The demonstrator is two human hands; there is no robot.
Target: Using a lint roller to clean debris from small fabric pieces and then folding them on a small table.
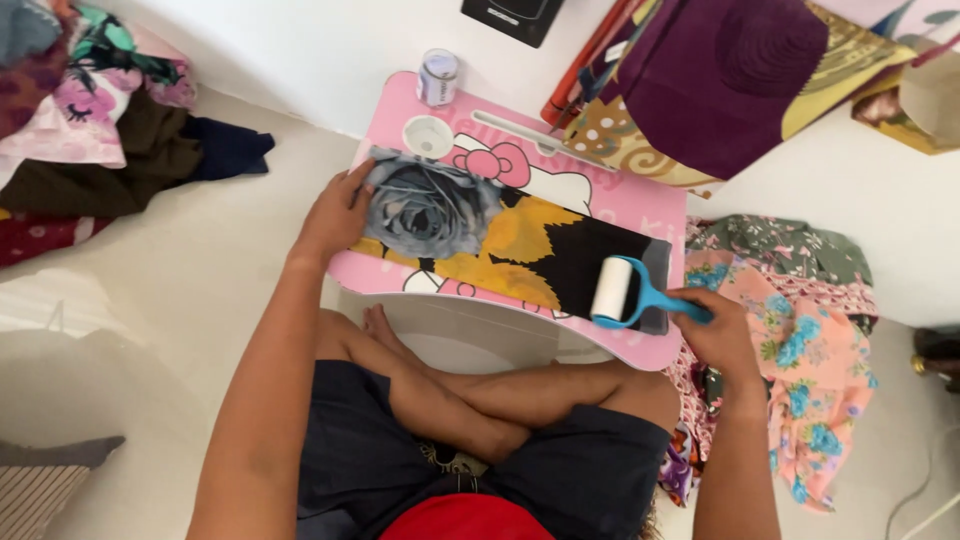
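Observation:
A folded cloth (500, 240), black and yellow with a grey rose print, lies along a small pink lap table (640, 205). My left hand (335, 215) presses flat on the cloth's left end, by the rose. My right hand (715, 335) grips the blue handle of a lint roller (620, 293), whose white roll rests on the cloth's black right end.
A small white cup (428, 136) and a small jar (438, 77) stand at the table's far left corner. Piled clothes (90, 130) lie at the left, a floral fabric (800, 340) at the right, and purple and yellow cloth (720, 80) behind. My crossed legs (470, 400) sit under the table.

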